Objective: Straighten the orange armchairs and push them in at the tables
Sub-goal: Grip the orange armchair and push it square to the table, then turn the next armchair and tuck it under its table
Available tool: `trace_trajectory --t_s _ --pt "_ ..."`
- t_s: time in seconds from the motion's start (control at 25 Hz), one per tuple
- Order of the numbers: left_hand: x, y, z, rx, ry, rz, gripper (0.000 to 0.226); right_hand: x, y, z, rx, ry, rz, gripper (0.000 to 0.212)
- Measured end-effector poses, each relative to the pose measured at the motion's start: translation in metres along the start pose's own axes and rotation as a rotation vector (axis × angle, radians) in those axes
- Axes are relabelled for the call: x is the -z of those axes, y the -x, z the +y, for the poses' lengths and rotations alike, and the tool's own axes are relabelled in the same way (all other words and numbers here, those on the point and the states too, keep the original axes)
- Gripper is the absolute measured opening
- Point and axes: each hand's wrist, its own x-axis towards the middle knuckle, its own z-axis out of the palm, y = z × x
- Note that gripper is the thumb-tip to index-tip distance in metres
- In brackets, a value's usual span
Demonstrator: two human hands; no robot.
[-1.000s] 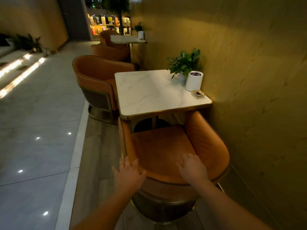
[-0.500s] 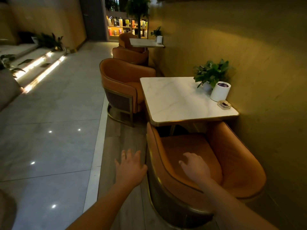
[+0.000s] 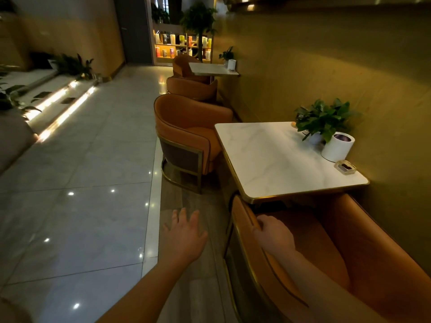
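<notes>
The near orange armchair (image 3: pixel 373 241) stands at the lower right, its front tucked under the edge of a white marble table (image 3: pixel 268 159). My right hand (image 3: pixel 274 236) lies inside the chair with its fingers curled on the rim of the left armrest. My left hand (image 3: pixel 184 233) hovers open over the wooden floor strip, left of the chair and touching nothing. A second orange armchair (image 3: pixel 186 129) stands at the table's far side, turned at an angle with its back toward the aisle. Two more orange armchairs (image 3: pixel 191 88) sit at a far table (image 3: pixel 210 69).
On the near table, by the wall, stand a potted plant (image 3: pixel 324 120), a white cylinder (image 3: pixel 338 146) and a small ashtray (image 3: pixel 346 167). The yellow wall (image 3: pixel 349 66) runs along the right. Polished tile aisle (image 3: pixel 81 183) spreads left, with lit steps (image 3: pixel 58 106) and plants beyond.
My view has swung left and moved forward beside the near chair. My left hand came off the chair back; my right hand slid from the backrest to the left armrest rim.
</notes>
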Motion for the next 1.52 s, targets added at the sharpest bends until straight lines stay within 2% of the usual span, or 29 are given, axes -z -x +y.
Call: trace_trajectory --t_s 0.16,0.36,0.68,0.92,1.16,1.28,1.52 --pt "0.007 -0.071 -0.027 0.037 -0.026 -0.014 0.067 -0.023 -0.077 -0.035 0.027 -0.035 -0.023 0.030" --pt "0.020 -0.183 -0.059 0.118 -0.084 -0.017 0.065 -0.049 -0.200 -0.077 0.054 -0.067 -0.036 0.049" --pt "0.042 -0.336 -0.115 0.171 -0.139 -0.036 0.073 -0.067 -0.347 -0.160 0.125 -0.033 -0.090 0.047" --pt "0.057 -0.450 -0.194 0.117 -0.116 -0.070 0.072 -0.096 -0.442 -0.232 0.092 -0.004 -0.056 0.043" --pt "0.112 -0.575 -0.289 0.035 -0.149 -0.144 0.070 -0.118 -0.536 -0.331 -0.027 -0.010 -0.030 0.029" --pt "0.134 -0.639 -0.317 -0.007 -0.177 -0.130 0.069 -0.123 -0.581 -0.368 -0.053 -0.021 -0.032 0.015" --pt "0.150 -0.790 -0.344 -0.084 -0.185 -0.126 0.067 -0.149 -0.709 -0.417 -0.114 -0.078 -0.047 0.019"
